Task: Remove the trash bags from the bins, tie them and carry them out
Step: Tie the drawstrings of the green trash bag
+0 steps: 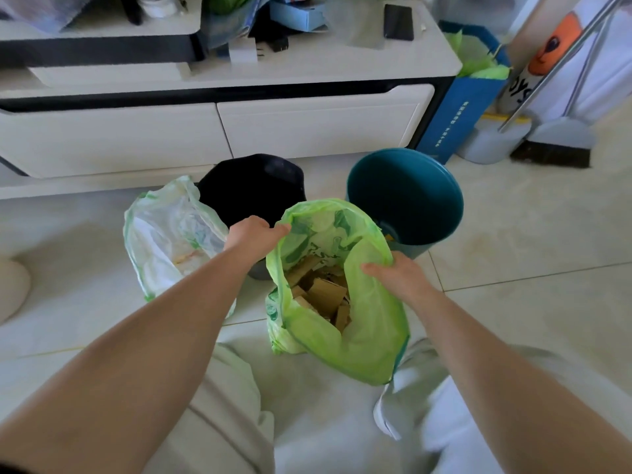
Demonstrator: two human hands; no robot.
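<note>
1. Green trash bag [359,340]: stands on the tiled floor [533,234], outside both bins, between the person's knees. Its mouth is open. Brown cardboard pieces [325,292] lie inside.

2. Left hand [253,234]: grips the left rim of the green trash bag, fingers curled over the edge, thumb pointing toward the bag's mouth.

3. Right hand [400,277]: holds the right rim of the same bag, fingers folded over the plastic and thumb on the inner side.

4. Teal bin [407,196]: sits just behind the green trash bag, to the right; the bag's far edge overlaps its lower wall. The bin's opening faces the camera.

5. Black bin [253,189]: sits behind the left hand, beside the teal bin.

6. White trash bag [171,241]: translucent with green trim, stands on the floor left of the black bin, touching it. Its mouth is open.

7. Background: a low white counter [307,128] with 2 drawers runs behind the bins. A dark phone [398,22] lies on its top. A blue paper bag [458,111], a dustpan [492,142] and a broom [554,148] stand at its right end.
</note>
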